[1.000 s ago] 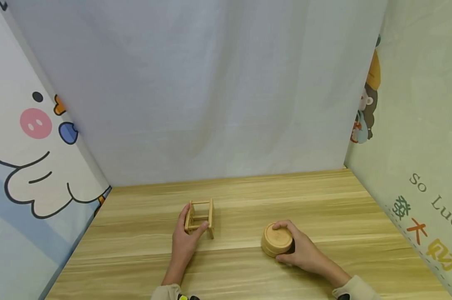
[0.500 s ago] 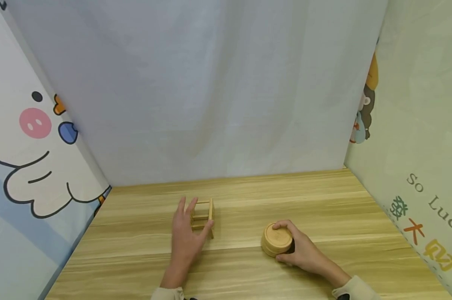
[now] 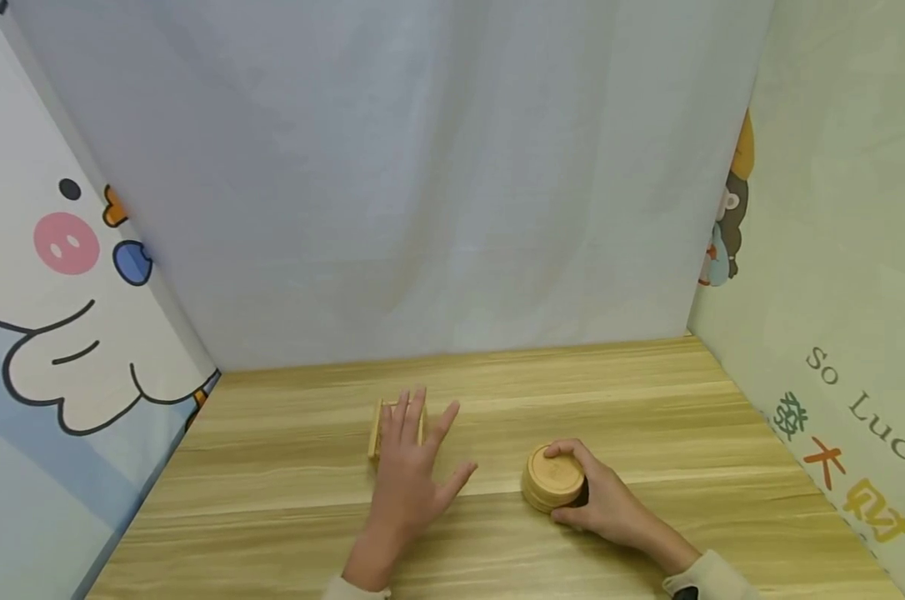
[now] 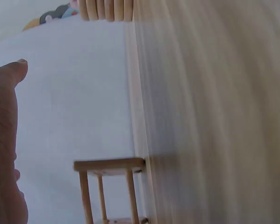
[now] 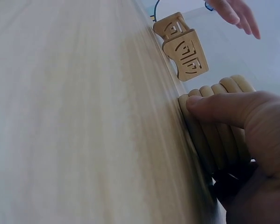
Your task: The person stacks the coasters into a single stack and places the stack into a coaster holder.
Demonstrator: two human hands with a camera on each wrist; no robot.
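A small wooden rack with two carved side panels and thin rods, a coaster holder (image 3: 375, 433), stands on the table. My left hand (image 3: 411, 479) is spread above and in front of it, hiding much of it in the head view. Daylight shows between that hand and the rack (image 4: 109, 164) in the left wrist view. To the right, a stack of several round wooden coasters (image 3: 553, 475) lies flat on the table. My right hand (image 3: 610, 508) grips the stack from its right side, thumb at the near edge; the coasters' rounded edges (image 5: 214, 140) show in the right wrist view.
The wood-grain table (image 3: 272, 483) runs back to a pale grey curtain (image 3: 422, 183). A cartoon-printed cloth (image 3: 70, 333) borders the left side, and a pale green printed cloth (image 3: 835, 250) borders the right.
My left hand has let go of the coaster holder, spread its fingers and moved right across it. The right hand and the coasters have stayed in place.
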